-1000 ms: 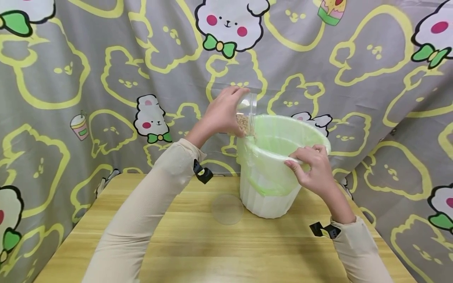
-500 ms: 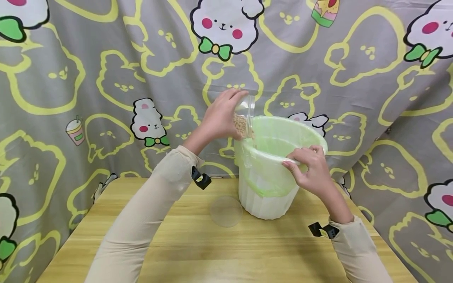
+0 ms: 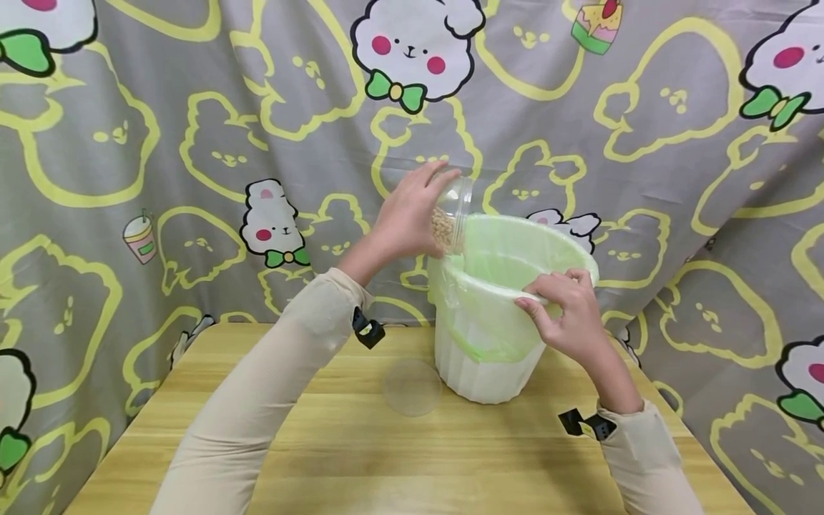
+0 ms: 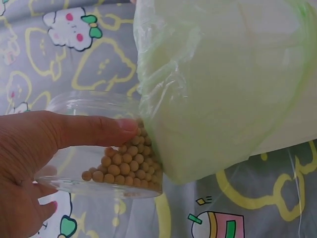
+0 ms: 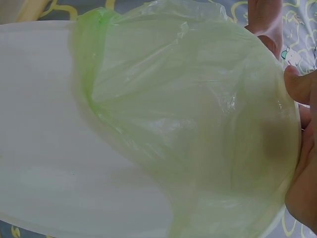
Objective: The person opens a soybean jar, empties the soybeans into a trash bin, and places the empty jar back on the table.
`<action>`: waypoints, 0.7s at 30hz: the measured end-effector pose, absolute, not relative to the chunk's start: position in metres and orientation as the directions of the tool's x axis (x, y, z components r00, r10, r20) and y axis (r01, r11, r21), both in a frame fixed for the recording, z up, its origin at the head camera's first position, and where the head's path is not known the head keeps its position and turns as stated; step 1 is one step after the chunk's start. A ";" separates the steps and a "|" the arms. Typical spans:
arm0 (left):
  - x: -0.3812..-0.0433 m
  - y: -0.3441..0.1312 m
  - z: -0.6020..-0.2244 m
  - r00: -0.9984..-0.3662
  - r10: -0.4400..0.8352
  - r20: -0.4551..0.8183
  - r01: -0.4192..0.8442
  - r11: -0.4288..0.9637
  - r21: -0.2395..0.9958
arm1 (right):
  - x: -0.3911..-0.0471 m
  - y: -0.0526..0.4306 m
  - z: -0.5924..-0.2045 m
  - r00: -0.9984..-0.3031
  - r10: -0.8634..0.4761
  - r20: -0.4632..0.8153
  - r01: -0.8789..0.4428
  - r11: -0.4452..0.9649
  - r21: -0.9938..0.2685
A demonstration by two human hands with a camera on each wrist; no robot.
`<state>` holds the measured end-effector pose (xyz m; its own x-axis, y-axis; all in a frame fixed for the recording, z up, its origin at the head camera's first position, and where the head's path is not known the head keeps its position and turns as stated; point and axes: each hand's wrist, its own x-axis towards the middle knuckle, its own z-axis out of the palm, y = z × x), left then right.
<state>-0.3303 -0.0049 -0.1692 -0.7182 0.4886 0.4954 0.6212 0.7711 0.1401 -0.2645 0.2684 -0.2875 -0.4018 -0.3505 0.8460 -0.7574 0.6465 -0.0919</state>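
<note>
My left hand grips a clear plastic jar tipped on its side, mouth toward the right. Small round tan beans lie along the jar's lower wall, heaped toward its mouth. That mouth is at the left rim of a white ribbed bin, which stands upright. A pale green plastic bag lines the bin and folds down over its outside. My right hand pinches the bin's near right rim, thumb outside and fingers over the edge. The bin's bottom inside is hidden.
A clear round disc, like a jar lid, lies flat on the wooden table left of the bin. Behind the table hangs a grey patterned curtain, close to the bin and jar.
The jar has shifted slightly right over the bin's rim, still on its side. Beans seen at its lip earlier no longer show there. My right hand keeps its hold on the rim.
</note>
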 end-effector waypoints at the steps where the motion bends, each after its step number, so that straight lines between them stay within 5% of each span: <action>1: -0.330 -0.004 -0.170 -0.717 0.487 0.499 0.621 0.771 0.139 | -0.264 0.268 -0.288 -0.403 -0.349 0.846 -0.757 0.646 -0.094; 21: -0.330 0.001 -0.183 -0.631 0.520 0.576 0.664 0.746 0.054 | -0.265 0.271 -0.290 -0.387 -0.357 0.850 -0.766 0.637 -0.081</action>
